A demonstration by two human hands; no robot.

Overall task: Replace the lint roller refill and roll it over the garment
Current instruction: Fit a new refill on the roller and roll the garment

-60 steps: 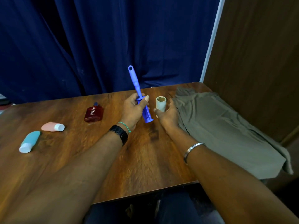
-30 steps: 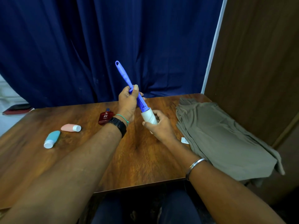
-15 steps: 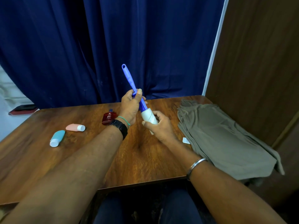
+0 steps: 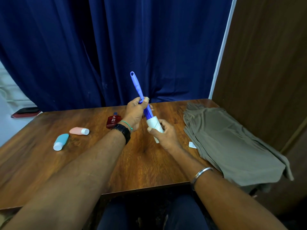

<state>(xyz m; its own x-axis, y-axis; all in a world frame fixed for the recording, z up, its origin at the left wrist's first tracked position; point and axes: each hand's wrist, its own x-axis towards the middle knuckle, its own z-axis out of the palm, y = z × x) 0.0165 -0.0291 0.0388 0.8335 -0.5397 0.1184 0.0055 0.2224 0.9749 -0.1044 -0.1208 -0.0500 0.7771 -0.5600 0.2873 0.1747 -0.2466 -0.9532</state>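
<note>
1. The left hand [image 4: 135, 112] has its grip closed around the blue lint roller handle [image 4: 138, 90], tilted up and left above the tabletop [image 4: 144, 156].
2. The right hand [image 4: 166, 136] has its grip wrapped around the white refill [image 4: 153, 125], apparently seated on the handle's lower end.
3. The olive garment [image 4: 230, 143] lies right, apart from both hands.

- Table [image 4: 144, 160]: wood, glossy brown grain.
- Garment [image 4: 232, 143], on the table's right side: soft matt olive cloth.
- Lint roller handle [image 4: 137, 87]: smooth blue plastic.
- Refill [image 4: 153, 126]: white, papery, matt.
- Bottle [image 4: 114, 121] at the table's far edge: glossy dark red.
</note>
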